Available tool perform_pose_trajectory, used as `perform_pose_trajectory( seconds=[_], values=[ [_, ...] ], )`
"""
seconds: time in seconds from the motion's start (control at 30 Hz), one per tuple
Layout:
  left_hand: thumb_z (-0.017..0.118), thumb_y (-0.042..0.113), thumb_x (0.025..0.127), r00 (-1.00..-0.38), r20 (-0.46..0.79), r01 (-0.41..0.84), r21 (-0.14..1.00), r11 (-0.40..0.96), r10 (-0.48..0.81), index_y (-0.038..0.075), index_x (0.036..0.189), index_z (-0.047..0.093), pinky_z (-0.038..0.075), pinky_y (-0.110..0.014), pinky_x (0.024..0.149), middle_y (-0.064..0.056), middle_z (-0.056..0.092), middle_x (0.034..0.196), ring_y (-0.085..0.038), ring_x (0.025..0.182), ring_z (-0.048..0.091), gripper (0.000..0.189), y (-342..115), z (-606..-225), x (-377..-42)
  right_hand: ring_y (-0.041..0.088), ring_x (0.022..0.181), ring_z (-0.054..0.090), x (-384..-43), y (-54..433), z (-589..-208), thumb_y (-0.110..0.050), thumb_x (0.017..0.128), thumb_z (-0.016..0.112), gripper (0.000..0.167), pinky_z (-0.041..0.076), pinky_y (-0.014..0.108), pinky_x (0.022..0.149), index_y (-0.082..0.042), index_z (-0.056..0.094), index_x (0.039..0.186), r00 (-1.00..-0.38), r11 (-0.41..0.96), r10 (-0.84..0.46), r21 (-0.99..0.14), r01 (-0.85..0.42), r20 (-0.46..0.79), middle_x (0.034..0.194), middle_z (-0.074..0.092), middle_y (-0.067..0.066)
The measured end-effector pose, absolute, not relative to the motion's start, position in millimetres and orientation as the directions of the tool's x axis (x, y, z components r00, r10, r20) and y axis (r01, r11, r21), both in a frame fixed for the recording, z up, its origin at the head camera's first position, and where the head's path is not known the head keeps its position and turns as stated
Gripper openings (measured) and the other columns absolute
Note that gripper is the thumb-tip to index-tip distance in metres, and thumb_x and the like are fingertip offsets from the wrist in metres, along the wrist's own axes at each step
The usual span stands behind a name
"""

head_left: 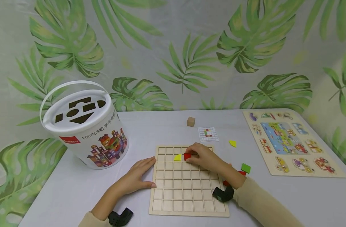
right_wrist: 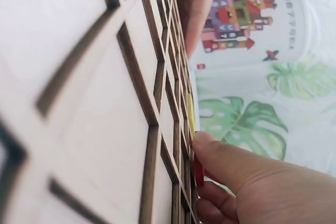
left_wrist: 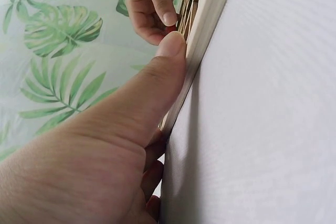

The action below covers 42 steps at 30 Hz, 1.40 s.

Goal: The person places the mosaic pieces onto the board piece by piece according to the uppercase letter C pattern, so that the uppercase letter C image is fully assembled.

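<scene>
A wooden grid board [head_left: 177, 194] with square cells lies on the white table. My left hand [head_left: 138, 176] rests against its left edge, fingers fairly straight and the thumb at the rim. Over the upper part of the grid, my right hand [head_left: 206, 160] pinches a small red tile [head_left: 187, 156] between thumb and fingers. To the left of that tile, a yellow quarter-round tile [head_left: 177, 158] sits in a cell. In the right wrist view the red tile [right_wrist: 199, 172] is held upright-looking at the grid, with the yellow tile [right_wrist: 190, 111] just beyond.
Beyond the board are a pattern card [head_left: 208, 134] and a wooden cube [head_left: 191, 121]. A yellow tile [head_left: 232, 143], a green tile [head_left: 246, 168] and red tiles [head_left: 242, 173] lie right of it, partly behind my right arm. A white bucket [head_left: 87, 135] stands left; a picture puzzle [head_left: 297, 173] lies right.
</scene>
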<state>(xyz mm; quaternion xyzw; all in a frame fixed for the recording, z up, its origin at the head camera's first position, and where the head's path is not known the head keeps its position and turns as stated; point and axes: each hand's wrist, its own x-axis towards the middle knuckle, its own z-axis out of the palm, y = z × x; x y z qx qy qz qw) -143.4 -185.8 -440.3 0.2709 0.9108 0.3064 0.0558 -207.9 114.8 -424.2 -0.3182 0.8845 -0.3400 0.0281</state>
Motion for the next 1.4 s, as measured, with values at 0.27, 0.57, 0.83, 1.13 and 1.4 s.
perform_pose_trajectory(
  seconds=[0.27,0.57,0.83,1.13,1.4],
  values=[
    [0.066,0.053,0.07,-0.843,0.069,0.467,0.585,0.663,0.534,0.007,0.141,0.03,0.014,-0.05,0.104,-0.009,0.026,0.144,-0.031,0.13,0.02,0.092,-186.7,-441.0,-143.4,0.012,0.091,0.049,-208.4,116.3,-426.7,-0.017,0.08,0.066,0.021,0.042,0.033,0.085,-0.01,0.061,0.099,-0.796,0.564,-0.585,-0.628,-0.536,0.155,0.096,0.055,-0.003],
    [0.067,0.052,0.07,-0.844,0.064,0.464,0.585,0.665,0.533,0.007,0.141,0.03,0.014,-0.049,0.105,-0.009,0.027,0.144,-0.031,0.131,0.02,0.092,-186.6,-439.5,-143.3,0.012,0.095,0.049,-209.2,114.6,-425.6,-0.017,0.081,0.067,0.018,0.042,0.033,0.086,-0.011,0.063,0.098,-0.782,0.552,-0.606,-0.631,-0.545,0.146,0.097,0.055,-0.004],
    [0.067,0.053,0.07,-0.845,0.061,0.46,0.589,0.665,0.531,0.008,0.141,0.03,0.013,-0.05,0.105,-0.007,0.027,0.144,-0.032,0.131,0.019,0.092,-186.4,-438.4,-142.5,0.017,0.101,0.049,-201.5,121.1,-417.4,-0.024,0.082,0.067,0.038,0.041,0.037,0.088,-0.009,0.057,0.115,-0.797,0.558,-0.596,-0.665,-0.496,0.094,0.109,0.054,0.0],
    [0.066,0.053,0.07,-0.846,0.059,0.459,0.586,0.668,0.53,0.008,0.141,0.03,0.013,-0.049,0.105,-0.007,0.027,0.145,-0.031,0.131,0.02,0.091,-186.5,-439.3,-142.6,0.03,0.109,0.047,-196.2,159.8,-394.6,-0.019,0.082,0.066,0.047,0.042,0.046,0.088,-0.007,0.05,0.125,-0.851,0.562,-0.489,-0.677,-0.475,0.191,0.123,0.049,0.006],
    [0.066,0.054,0.07,-0.848,0.057,0.456,0.585,0.671,0.528,0.009,0.141,0.03,0.014,-0.049,0.105,-0.007,0.027,0.144,-0.031,0.13,0.02,0.092,-186.1,-440.4,-143.8,0.032,0.108,0.045,-208.3,213.5,-398.7,-0.022,0.084,0.064,0.051,0.039,0.049,0.088,-0.004,0.046,0.127,-0.906,0.652,-0.36,-0.635,-0.414,0.222,0.123,0.047,0.013]
  ],
)
